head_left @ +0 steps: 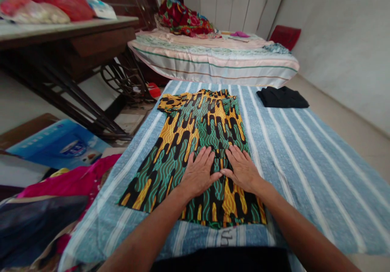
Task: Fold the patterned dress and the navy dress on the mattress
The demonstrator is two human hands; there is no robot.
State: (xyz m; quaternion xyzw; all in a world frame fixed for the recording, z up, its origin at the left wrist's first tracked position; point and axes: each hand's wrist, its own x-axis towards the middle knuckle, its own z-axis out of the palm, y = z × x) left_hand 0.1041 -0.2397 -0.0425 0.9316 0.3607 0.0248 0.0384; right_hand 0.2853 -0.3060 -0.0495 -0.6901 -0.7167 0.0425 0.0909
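A patterned shirt in black, green and yellow lies on the blue striped cloth. Its collar points away from me and one short sleeve sticks out at the left. The right side looks folded inward, with no sleeve showing there. My left hand rests flat on the middle of the shirt, fingers stretched forward. Close beside it, my right hand also lies palm down on the fabric with fingers extended. The two thumbs nearly meet.
A folded black garment sits at the far right of the cloth. Beyond stands a bed with a red floral blanket. At the left are a sewing-machine table, a blue box and a pink cloth.
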